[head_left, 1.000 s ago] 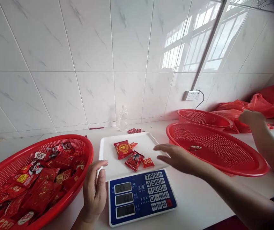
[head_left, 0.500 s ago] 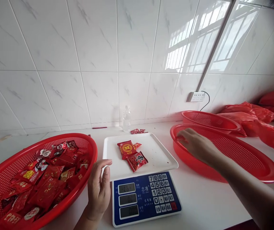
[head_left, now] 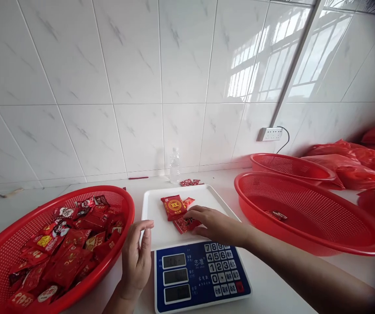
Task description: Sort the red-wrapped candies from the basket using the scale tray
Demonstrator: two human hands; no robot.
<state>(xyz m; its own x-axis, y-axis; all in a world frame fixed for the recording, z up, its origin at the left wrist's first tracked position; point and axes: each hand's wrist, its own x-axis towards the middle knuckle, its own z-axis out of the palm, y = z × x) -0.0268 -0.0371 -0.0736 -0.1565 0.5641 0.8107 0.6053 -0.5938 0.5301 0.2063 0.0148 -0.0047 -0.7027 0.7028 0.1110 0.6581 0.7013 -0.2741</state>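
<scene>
Right hand (head_left: 218, 223) curls loosely over snack packet (head_left: 182, 224) mid-frame, grip unclear; left hand (head_left: 136, 258), lower frame, half-cupped, empty. Packet looks light, crushable; best pinched by edge.

The white table (head_left: 269, 283) carries a scale (head_left: 202, 267), three red baskets (head_left: 129, 209), a bottle (head_left: 174, 166) with small packets (head_left: 187, 182) just beside it, and, at right, red bags (head_left: 354, 172).

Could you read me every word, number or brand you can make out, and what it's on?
"旺": red packet on the white tray
"志准": blue scale panel
"7 8 9", "4 5 6", "1 2 3", "0": number keys
"计数", "取样", "动态": bottom-row keys
Too faint, small or blurred: the three displays, the panel's remaining lettering, and wrappers in the left basket.
</scene>
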